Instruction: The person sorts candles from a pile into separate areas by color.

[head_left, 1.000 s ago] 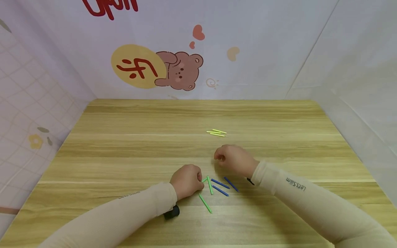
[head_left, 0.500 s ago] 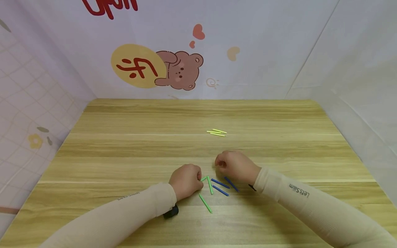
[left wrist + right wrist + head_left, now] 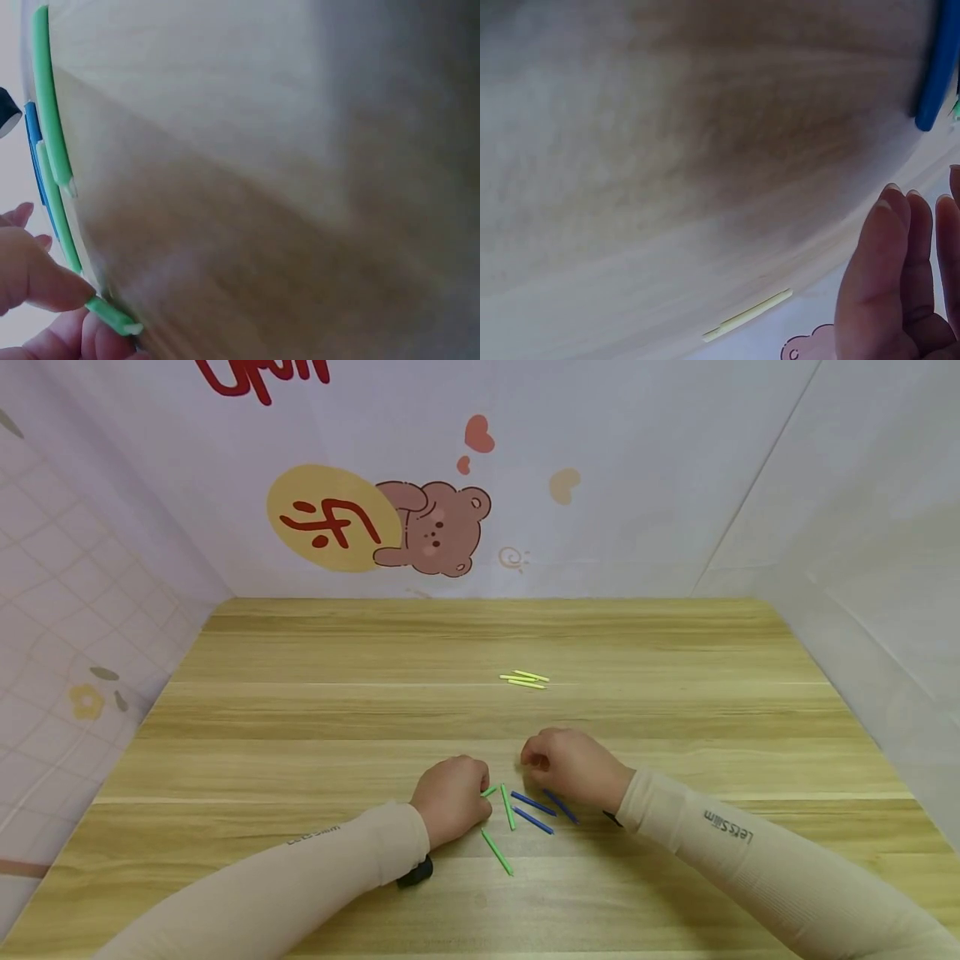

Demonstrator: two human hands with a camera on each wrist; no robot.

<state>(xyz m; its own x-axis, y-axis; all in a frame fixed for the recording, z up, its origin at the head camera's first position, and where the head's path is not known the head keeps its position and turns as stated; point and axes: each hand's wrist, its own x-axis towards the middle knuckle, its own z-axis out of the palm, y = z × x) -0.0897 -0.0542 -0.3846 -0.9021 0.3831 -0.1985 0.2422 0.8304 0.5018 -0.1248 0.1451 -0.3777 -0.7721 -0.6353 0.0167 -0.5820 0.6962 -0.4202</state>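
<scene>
My left hand (image 3: 452,800) pinches a short green candle (image 3: 112,316) between thumb and fingers, low over the table; its pale wick tip shows in the left wrist view. Two more green candles lie beside that hand, an upright-lying one (image 3: 507,807) and a slanted one (image 3: 497,852) nearer me. Just right of them are three blue candles (image 3: 533,821). Above the rightmost blue one hovers my right hand (image 3: 573,764), its fingers loosely bent. In the right wrist view nothing shows between those fingers, and a blue candle (image 3: 936,82) lies near them.
Farther back on the wooden table (image 3: 337,710) lies a small bunch of yellow candles (image 3: 527,685). White printed cloth (image 3: 630,527) stands behind the table and along both sides. A black device (image 3: 415,872) sits under my left wrist.
The right hand has come down slightly toward me, closer to the blue candles. My left hand and the candles on the table have barely moved.
</scene>
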